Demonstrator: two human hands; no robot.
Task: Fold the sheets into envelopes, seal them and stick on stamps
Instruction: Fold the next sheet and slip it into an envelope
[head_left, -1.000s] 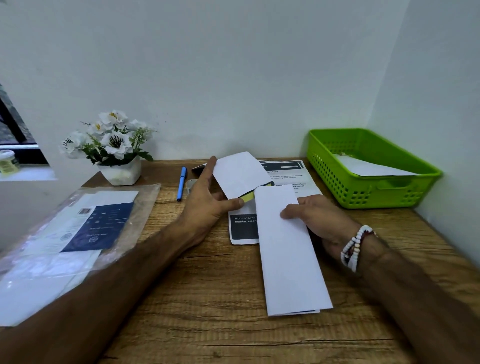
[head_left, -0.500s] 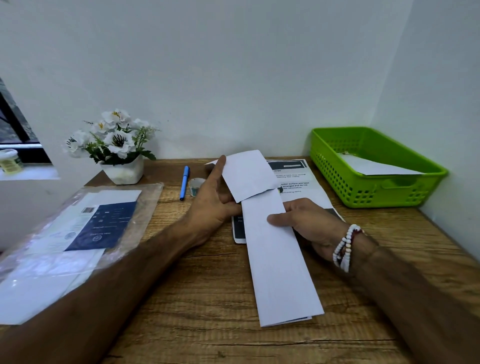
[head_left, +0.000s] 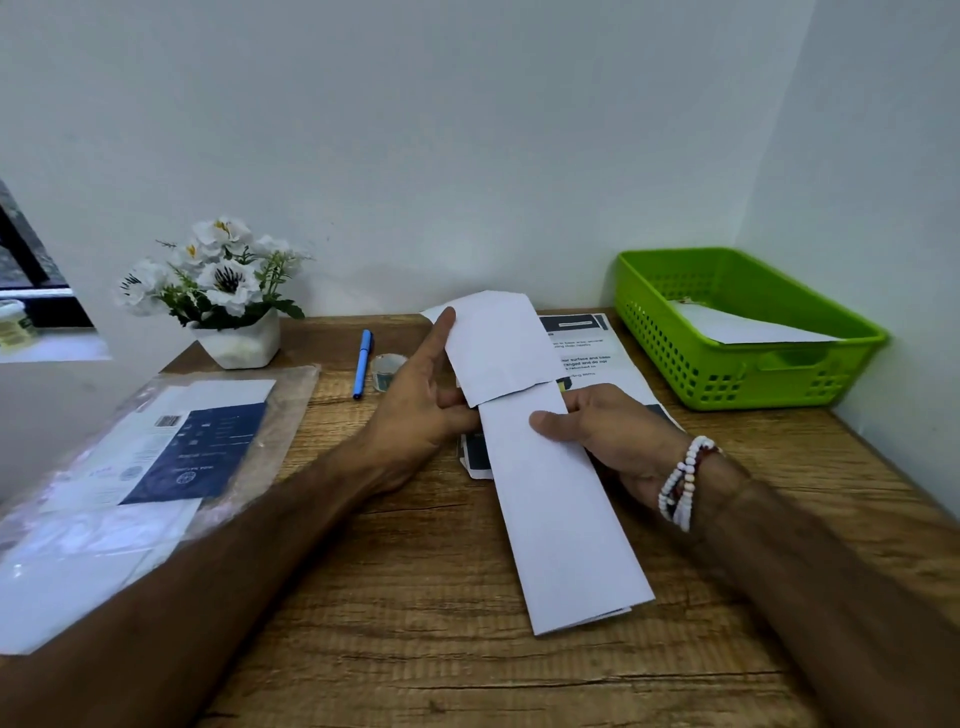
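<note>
Right hand (head_left: 613, 441) pinches folded sheet (head_left: 556, 519) (left hand (head_left: 415, 415) holds flap (head_left: 498, 348)).

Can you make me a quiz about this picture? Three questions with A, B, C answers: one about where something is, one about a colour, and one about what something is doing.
1. Where does the pen lie?
A. on the table, between the flower pot and the left hand
B. on the floor
C. in a cup

2. What colour is the basket?
A. red
B. blue
C. green

3. What is the far end of the folded sheet doing?
A. lying flat
B. bent up at a crease, with the left hand on it
C. torn off

Answers:
1. A, because the pen lies on the wood, with the pot on one side and the hand on the other.
2. C, because the basket's walls and rim are bright green.
3. B, because the far end stands up from a crease against the left hand.
</note>
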